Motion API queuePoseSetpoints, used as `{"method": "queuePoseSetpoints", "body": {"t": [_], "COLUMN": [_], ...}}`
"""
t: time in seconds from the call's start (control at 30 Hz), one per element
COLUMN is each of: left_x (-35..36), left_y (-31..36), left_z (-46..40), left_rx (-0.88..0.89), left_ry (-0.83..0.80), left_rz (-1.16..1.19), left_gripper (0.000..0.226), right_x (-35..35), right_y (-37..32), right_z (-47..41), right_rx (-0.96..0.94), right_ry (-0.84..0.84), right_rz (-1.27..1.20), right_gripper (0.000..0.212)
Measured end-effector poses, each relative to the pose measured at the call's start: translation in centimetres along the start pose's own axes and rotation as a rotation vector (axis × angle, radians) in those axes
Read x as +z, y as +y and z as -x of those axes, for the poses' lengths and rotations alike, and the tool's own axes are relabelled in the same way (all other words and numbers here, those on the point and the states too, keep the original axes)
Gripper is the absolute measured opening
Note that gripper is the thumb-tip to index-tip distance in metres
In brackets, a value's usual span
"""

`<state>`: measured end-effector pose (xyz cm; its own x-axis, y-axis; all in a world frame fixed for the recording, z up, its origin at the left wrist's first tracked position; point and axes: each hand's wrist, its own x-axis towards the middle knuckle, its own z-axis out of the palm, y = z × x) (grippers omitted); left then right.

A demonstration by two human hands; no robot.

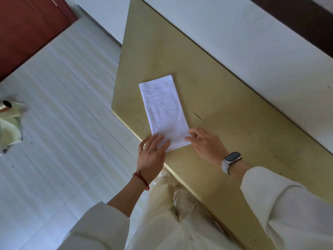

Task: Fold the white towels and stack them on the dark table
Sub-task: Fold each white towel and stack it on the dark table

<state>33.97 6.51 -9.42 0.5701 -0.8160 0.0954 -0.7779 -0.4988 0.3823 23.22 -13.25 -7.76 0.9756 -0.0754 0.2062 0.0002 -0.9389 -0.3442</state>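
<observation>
Hands meet at the near end of a white towel (163, 110) lying folded into a long narrow strip on a yellowish table (225, 123), close to the table's left corner and running away from the person. The left hand (152, 153) lies flat, fingers spread and unclenched, its fingertips pressing the towel's near left corner at the table edge. The right hand (203, 143) rests on the tabletop beside the near right corner, fingers loosely curled with the tips touching the cloth's edge; whether they pinch it cannot be told. A red beaded bracelet (142, 179) circles the left wrist, and a watch (231, 160) with a pale strap sits on the right. Both arms wear cream sleeves (288, 204). The table stands against a white wall (234, 42). Pale striped floor tiles (63, 114) stretch to the left, where a reddish-brown door (27, 29) fills the upper corner.
</observation>
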Motion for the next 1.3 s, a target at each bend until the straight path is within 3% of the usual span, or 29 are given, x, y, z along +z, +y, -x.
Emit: {"method": "queuePoseSetpoints", "body": {"t": [0.17,0.33,0.7,0.83,0.97,1.17,1.3], "left_x": [-0.4,-0.7,-0.4,-0.4,-0.5,-0.4,-2.1], "left_y": [0.1,-0.2,-0.3,-0.7,-0.6,-0.7,0.1], "left_z": [-0.1,0.0,0.9,1.0,0.6,0.1,-1.0], "left_rx": [-0.008,0.024,0.047,0.058,0.034,0.040,0.000], "left_ry": [-0.030,-0.048,0.114,0.092,0.059,0.050,0.062], "left_rz": [0.017,0.020,0.034,0.025,0.004,-0.002,0.146], "left_gripper": [0.042,0.048,0.009,0.013,0.015,0.016,0.021], "right_x": [0.9,1.8,1.4,0.8,0.7,1.1,0.7], "right_y": [-0.1,-0.4,-1.3,-1.1,-0.9,-1.5,-1.7], "right_z": [0.0,2.1,0.8,0.5,0.8,-0.4,-0.2], "right_rx": [-0.043,-0.012,0.124,0.146,0.135,0.189,0.156], "right_ry": [0.074,0.002,-0.045,-0.036,-0.133,-0.107,-0.133], "right_rz": [0.057,0.171,0.136,0.017,0.048,0.067,0.105], "right_gripper": [0.027,0.034,0.015,0.017,0.012,0.004,0.013]}}
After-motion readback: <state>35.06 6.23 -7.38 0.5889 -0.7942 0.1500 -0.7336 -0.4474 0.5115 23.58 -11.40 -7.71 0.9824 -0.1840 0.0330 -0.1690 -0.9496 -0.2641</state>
